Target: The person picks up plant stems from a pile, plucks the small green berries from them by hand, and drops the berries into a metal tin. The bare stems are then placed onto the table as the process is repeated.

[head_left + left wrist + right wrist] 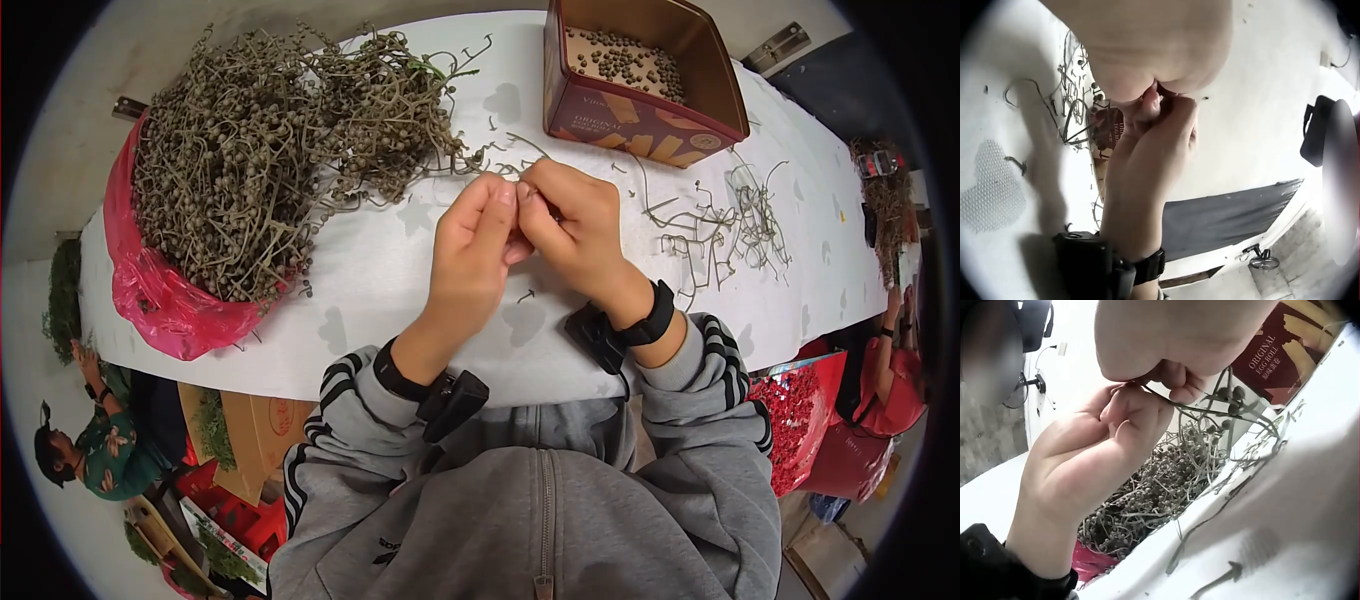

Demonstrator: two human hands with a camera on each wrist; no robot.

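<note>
Both hands meet over the white table (400, 290), fingertips together. My left hand (478, 240) and right hand (565, 225) pinch a thin stalk of grey-green berries (1225, 403) between them; in the right wrist view the stalk trails off to the right with a few berries on it. A big heap of berry stalks (270, 150) lies to the left on a pink plastic bag (160, 290). A dark red carton (640, 100) at the back holds loose picked berries (625, 60). Bare stripped stems (730, 225) are scattered at the right.
A few stem bits (525, 296) lie on the table near my wrists. A person in a patterned top (100, 450) sits low at the left, another in red (895, 380) at the right. Cardboard boxes (255, 430) and a red bag (800, 410) stand below the table edge.
</note>
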